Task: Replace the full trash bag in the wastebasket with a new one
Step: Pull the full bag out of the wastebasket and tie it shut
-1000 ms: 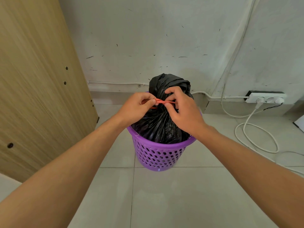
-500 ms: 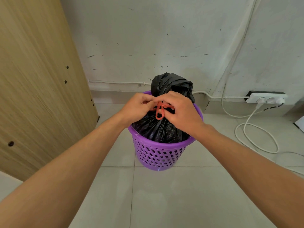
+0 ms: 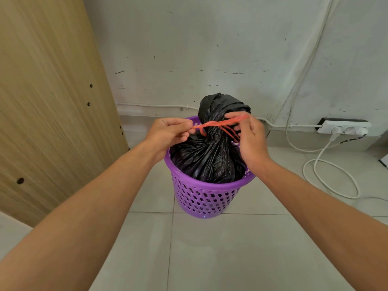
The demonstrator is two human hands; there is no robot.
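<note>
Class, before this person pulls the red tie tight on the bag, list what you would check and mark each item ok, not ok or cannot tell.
1. Left hand pinches one end of the red drawstring: ok.
2. Right hand holds the other end: ok.
3. Drawstring crosses the gathered neck of the black trash bag: ok.
4. Knot fully tight: cannot tell; loose loops hang by the right hand.
5. Bag sits inside the purple wastebasket: ok.
6. New bag ready nearby: not ok, none in view.
</note>
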